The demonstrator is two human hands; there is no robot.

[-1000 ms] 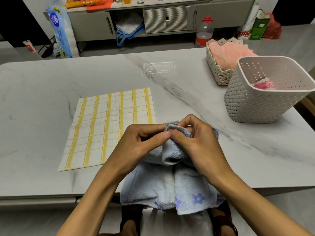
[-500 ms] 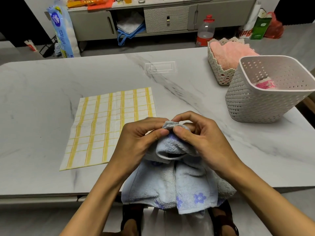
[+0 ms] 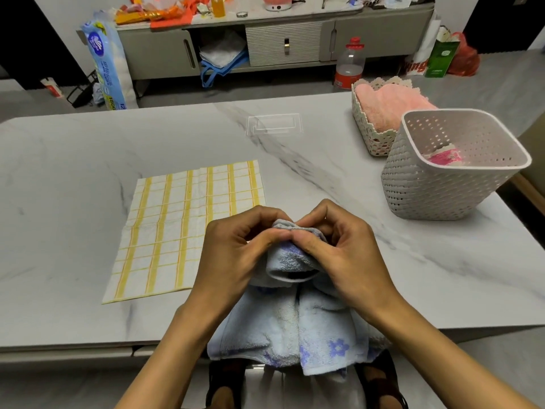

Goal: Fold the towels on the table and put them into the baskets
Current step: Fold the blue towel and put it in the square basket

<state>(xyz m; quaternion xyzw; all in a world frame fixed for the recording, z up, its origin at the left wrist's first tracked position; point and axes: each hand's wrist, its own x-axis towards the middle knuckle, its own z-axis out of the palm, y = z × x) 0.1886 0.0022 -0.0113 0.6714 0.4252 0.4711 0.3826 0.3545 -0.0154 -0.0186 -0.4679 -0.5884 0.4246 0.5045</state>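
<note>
Both hands pinch a blue towel over the near edge of a marble counter

The white, grey-veined counter (image 3: 88, 160) faces a cluttered grey sideboard (image 3: 277, 39). Left hand (image 3: 233, 258) and right hand (image 3: 348, 261) have fingers clamped on the pale blue flower-patterned towel (image 3: 295, 323), bunched on top, hanging off the edge.

The tall blue tissue pack (image 3: 107, 62) on the floor shows "180" near its foot; a white bag (image 3: 418, 62) reads "ing" in red.
</note>
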